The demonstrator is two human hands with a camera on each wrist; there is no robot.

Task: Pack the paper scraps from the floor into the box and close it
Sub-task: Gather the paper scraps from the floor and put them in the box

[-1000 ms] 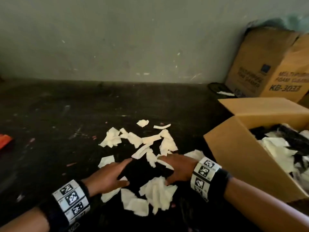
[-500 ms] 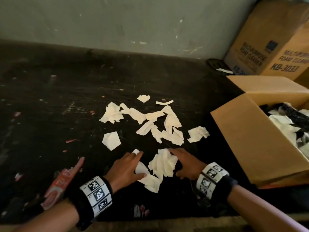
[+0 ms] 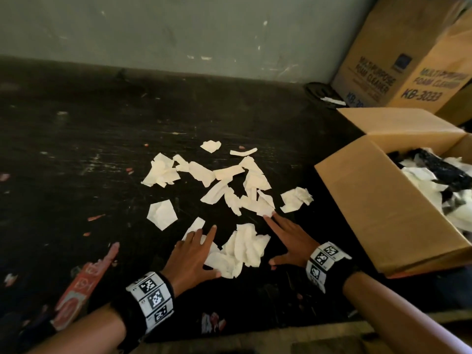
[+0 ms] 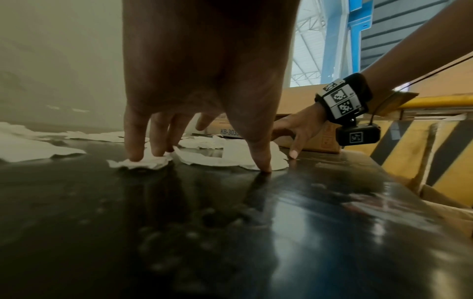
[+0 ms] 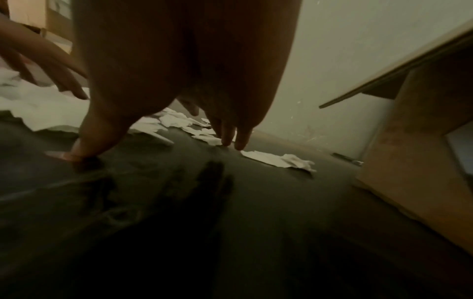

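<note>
Several white paper scraps (image 3: 229, 180) lie scattered on the dark floor. A small heap of scraps (image 3: 242, 249) sits between my two hands. My left hand (image 3: 194, 254) rests flat on the floor left of the heap, straight fingers (image 4: 134, 141) pressing on a scrap (image 4: 143, 162). My right hand (image 3: 291, 238) lies spread to the heap's right, fingertips (image 5: 230, 135) touching the floor near the far scraps. The open cardboard box (image 3: 378, 200) stands at the right and holds white and black scraps.
A second, taller printed cardboard box (image 3: 408, 60) stands against the grey wall at the back right. A red wrapper (image 3: 81, 284) lies on the floor near my left forearm. A yellow and black striped edge (image 4: 409, 151) shows at the right in the left wrist view.
Both hands have drawn a heap of scraps toward me. My right hand has since spread its fingers and reached forward again toward the far scraps; the left stays by the heap.
</note>
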